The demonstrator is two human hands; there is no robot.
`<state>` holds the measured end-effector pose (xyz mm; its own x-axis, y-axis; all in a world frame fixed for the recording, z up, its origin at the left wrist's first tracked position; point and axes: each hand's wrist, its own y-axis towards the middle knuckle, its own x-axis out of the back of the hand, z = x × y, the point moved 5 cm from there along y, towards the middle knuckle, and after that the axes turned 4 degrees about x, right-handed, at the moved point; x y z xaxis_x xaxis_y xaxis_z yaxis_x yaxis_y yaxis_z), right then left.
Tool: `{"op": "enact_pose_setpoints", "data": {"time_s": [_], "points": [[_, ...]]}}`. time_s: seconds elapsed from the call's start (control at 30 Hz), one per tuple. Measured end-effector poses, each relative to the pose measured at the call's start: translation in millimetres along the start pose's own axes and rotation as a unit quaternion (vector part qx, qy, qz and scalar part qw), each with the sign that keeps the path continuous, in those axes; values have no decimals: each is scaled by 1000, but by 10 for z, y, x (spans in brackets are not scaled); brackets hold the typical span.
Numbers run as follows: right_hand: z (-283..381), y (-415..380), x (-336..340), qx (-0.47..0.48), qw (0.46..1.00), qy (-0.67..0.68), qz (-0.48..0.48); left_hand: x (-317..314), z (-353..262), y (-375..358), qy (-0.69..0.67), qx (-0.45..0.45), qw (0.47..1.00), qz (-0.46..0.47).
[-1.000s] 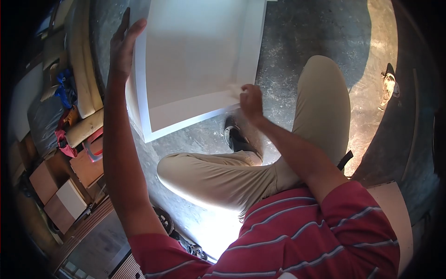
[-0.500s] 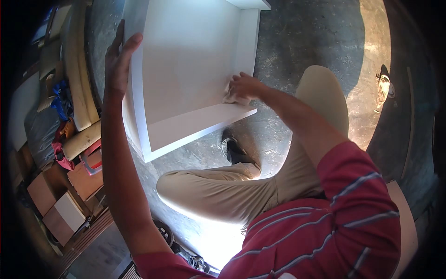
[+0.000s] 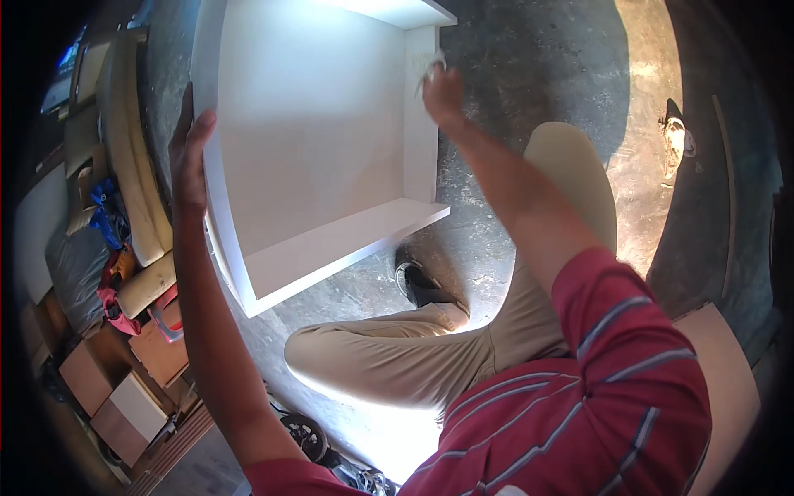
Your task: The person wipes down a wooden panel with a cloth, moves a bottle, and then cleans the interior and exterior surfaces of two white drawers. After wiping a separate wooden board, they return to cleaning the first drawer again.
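Note:
A large white box (image 3: 318,157) with raised walls, like a drawer or cabinet shell, lies on the floor with its open side facing me. My left hand (image 3: 192,161) grips its left wall, the thumb along the rim and the fingers on the outer side. At the upper part of the right wall is my right hand (image 3: 444,93), its fingers closed around a pale crumpled rag (image 3: 433,64). Part of the rag is hidden by the hand, and motion blurs it a little.
My bent legs in beige trousers (image 3: 389,355) and a black shoe (image 3: 419,285) are close to the box's near wall. Boards (image 3: 116,397), long padded pieces (image 3: 132,157) and a red-handled saw (image 3: 168,318) lie at the left. A wheel (image 3: 304,434) stands near my left elbow.
My right hand has moved with the rag from the box's near right corner up to the far part of the right wall. The box and left hand appear slightly lower and further left.

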<state>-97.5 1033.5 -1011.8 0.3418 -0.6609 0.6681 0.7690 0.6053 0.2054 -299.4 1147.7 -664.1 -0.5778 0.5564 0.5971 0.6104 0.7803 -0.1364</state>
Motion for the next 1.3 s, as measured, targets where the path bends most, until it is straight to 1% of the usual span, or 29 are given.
{"op": "enact_pose_setpoints", "data": {"time_s": [0.07,0.1,0.13,0.2,0.23,0.27,0.3,0.37,0.4,0.43,0.47,0.53,0.63,0.67,0.7,0.73,0.77,0.8,0.9,0.93,0.97,1.0,1.07,1.1,1.13,1.17,1.2,1.27,1.3], "points": [[90,-573,108,-61,997,44,35,21,13,2,5,-3,1000,-5],[175,-880,200,-109,988,52,98,32,29,-3,12,8,1000,-14],[187,-1245,172,-112,987,14,111,46,35,3,19,17,999,-24],[230,-1794,247,-111,956,-31,269,51,44,8,36,18,999,-26],[289,-1758,454,-108,958,-32,263,65,34,23,52,21,998,-29],[382,-1688,666,-141,923,29,357,80,-2,30,49,15,998,-32],[434,-1682,761,-172,873,89,447,75,-24,26,103,17,994,-18],[223,-1645,502,-169,885,54,431,104,15,29,198,43,979,-16],[105,-1662,369,-169,891,20,421,91,-28,32,197,37,980,-16],[51,-1692,324,-168,894,19,416,33,-73,30,119,43,992,6],[19,-1711,328,-169,909,32,381,-27,-132,18,41,48,998,28],[-3,-1745,342,-165,926,47,337,-31,-111,-36,7,89,996,-17],[52,-1677,520,-195,925,122,302,-109,-161,-32,-57,70,996,-29],[97,-1609,627,-197,926,125,295,-99,-155,-14,-58,79,995,-23],[170,-1533,783,-192,938,136,253,-29,-225,-8,62,85,992,-69],[284,-1468,938,-188,948,148,211,32,-332,-2,66,81,992,-64],[481,-1361,1168,-179,955,168,164,118,-495,-21,112,95,986,-78],[664,-1281,1340,-186,955,171,158,232,-664,-37,158,107,977,-91],[1378,-900,1913,-163,959,208,98,779,-1209,-106,169,72,980,-80],[1705,-781,2129,-141,964,218,51,990,-1403,-198,191,54,977,-81],[2049,-677,2365,-119,966,228,6,1198,-1766,-351,222,57,969,-87],[2381,-572,2584,-120,965,233,4,1438,-2041,-504,227,54,968,-87],[3133,-268,3077,-33,971,235,14,1929,-2708,-820,347,-36,932,-100],[3458,-122,3318,-28,971,239,7,2114,-3170,-1035,372,-71,921,-89],[3812,22,3563,9,974,225,9,2379,-3501,-1216,373,-76,920,-96],[4150,140,3782,46,977,210,11,2608,-3849,-1418,377,-132,912,-90],[4425,245,3948,51,976,212,7,2821,-4205,-1627,381,-188,902,-82],[5021,465,4331,188,974,117,-47,3237,-4843,-1994,407,-204,886,-85],[5218,583,4454,211,977,27,-22,3418,-5107,-2161,411,-219,882,-73]]}}
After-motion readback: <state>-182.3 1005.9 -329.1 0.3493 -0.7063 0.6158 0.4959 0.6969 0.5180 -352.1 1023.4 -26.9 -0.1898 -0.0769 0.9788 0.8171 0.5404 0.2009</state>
